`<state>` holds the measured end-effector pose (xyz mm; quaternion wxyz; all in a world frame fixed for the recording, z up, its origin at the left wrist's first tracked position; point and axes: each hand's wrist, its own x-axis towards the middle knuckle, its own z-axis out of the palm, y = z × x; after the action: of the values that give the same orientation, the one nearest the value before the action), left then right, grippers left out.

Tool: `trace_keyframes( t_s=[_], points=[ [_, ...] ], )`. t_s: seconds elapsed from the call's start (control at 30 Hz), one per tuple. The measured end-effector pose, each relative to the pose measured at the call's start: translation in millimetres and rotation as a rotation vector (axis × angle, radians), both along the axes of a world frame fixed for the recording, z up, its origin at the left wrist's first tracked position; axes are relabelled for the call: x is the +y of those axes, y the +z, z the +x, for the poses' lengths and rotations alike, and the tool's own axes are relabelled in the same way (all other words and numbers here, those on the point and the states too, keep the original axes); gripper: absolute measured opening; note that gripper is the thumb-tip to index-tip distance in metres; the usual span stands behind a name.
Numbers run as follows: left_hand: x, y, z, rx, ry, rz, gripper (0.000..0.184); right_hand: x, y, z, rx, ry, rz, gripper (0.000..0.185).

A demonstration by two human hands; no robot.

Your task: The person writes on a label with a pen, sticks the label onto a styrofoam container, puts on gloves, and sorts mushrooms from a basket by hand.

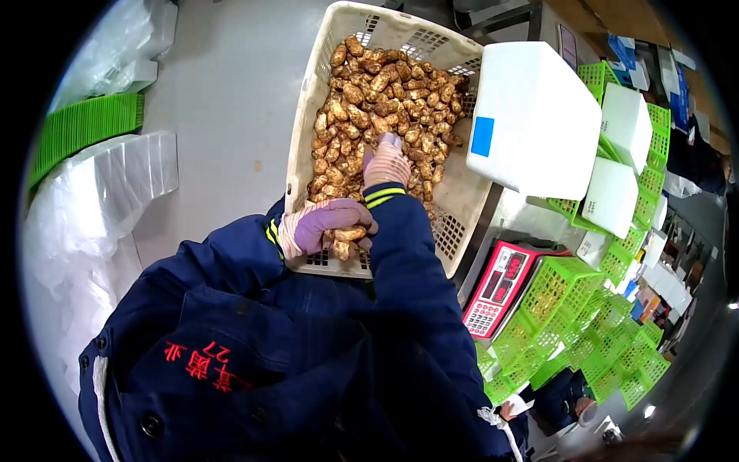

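A pale plastic crate (304, 138) in front of me holds a heap of mottled brown mushrooms (358, 115). My left hand (327, 222), in a purple and striped glove, is curled at the crate's near side with a few brown mushrooms (346, 239) in its fingers. Over the middle of the heap, my right hand (387, 163) reaches forward in a similar glove. Its fingers point down among the mushrooms with the thumb apart; the fingertips are partly hidden, and I see nothing held in them.
A white foam box (535, 115) stands close to the crate's right side. Behind it are more foam boxes and green baskets (554, 292). A red scale (504, 289) sits at lower right. Plastic bags (104, 185) and stacked green trays (88, 127) are at left. Other people are at far right.
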<state>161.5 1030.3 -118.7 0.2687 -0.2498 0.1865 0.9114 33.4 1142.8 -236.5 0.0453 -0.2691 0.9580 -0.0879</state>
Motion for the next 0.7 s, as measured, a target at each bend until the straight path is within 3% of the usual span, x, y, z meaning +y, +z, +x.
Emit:
trace_keyframes(
  t_s=[0.03, 0.1, 0.17, 0.2, 0.23, 0.27, 0.3, 0.37, 0.4, 0.43, 0.5, 0.53, 0.57, 0.6, 0.63, 0.67, 0.7],
  points=[
    [-0.5, 1.3, 0.6, -0.034, -0.004, 0.035, 0.023, 7.5, -50.2, 1.8, 0.327, 0.127, -0.021, 0.031],
    [-6.7, -14.4, 1.6, -0.020, -0.085, 0.016, 0.019, 4.4, -43.4, -17.7, -0.488, -0.257, -0.255, 0.034],
    [-13.1, -22.0, -4.9, 0.321, -0.273, -0.331, 0.017, 7.7, -0.5, -32.3, -0.939, -0.525, -0.393, 0.025],
    [-15.9, -33.3, -6.4, 0.295, -0.347, -0.403, 0.015, 15.9, -3.2, -21.7, -0.734, -0.412, -0.377, 0.025],
    [-20.1, -33.7, -19.1, 0.383, -0.511, -0.669, 0.023, 17.2, 9.4, -12.6, -0.527, -0.301, -0.357, 0.025],
    [-20.2, -29.6, -24.6, 0.439, -0.617, -0.986, 0.027, 20.0, 21.9, -17.0, -0.664, -0.301, -0.152, 0.028],
    [-17.8, -12.5, -38.5, 0.498, -0.717, -1.309, 0.030, 19.8, 19.3, -11.5, -0.427, -0.157, -0.085, 0.032],
    [-3.8, -10.3, -61.7, 0.590, -1.056, -1.707, 0.030, -1.0, 36.8, -11.3, -0.500, -0.101, 0.127, 0.030],
    [4.4, -20.7, -72.0, 0.583, -1.172, -1.717, 0.030, -9.6, 34.4, -14.6, -0.496, -0.061, 0.195, 0.024],
    [11.7, -34.5, -81.0, 0.576, -1.294, -1.723, 0.031, -6.1, -9.8, -8.2, -0.309, -0.071, 0.027, 0.022],
    [24.4, -43.8, -92.8, 0.563, -1.203, -1.828, 0.021, 1.9, 5.8, -24.3, -0.535, -0.029, 0.084, 0.023],
    [20.9, -49.2, -91.5, 0.720, -1.148, -1.871, 0.022, 6.7, 2.0, -31.0, -0.662, -0.164, 0.056, 0.023],
    [18.6, -42.5, -92.8, 0.889, -1.082, -1.898, 0.023, 22.1, 31.6, -11.7, -0.569, -0.255, -0.181, 0.030],
    [21.6, -33.6, -99.3, 0.887, -1.182, -1.774, 0.024, 34.0, 29.2, 0.3, -0.560, -0.362, -0.387, 0.036],
    [29.4, -23.7, -103.0, 0.745, -1.394, -1.819, 0.024, 47.3, 27.8, 13.1, -0.534, -0.471, -0.589, 0.042],
    [25.6, -58.9, -94.5, 0.862, -1.382, -1.834, 0.024, 57.7, 50.5, 30.0, -0.536, -0.616, -0.885, 0.050],
    [24.5, -58.0, -91.1, 0.938, -1.407, -1.834, 0.022, 73.3, 55.7, 50.6, -0.629, -0.681, -1.103, 0.059]
  ],
)
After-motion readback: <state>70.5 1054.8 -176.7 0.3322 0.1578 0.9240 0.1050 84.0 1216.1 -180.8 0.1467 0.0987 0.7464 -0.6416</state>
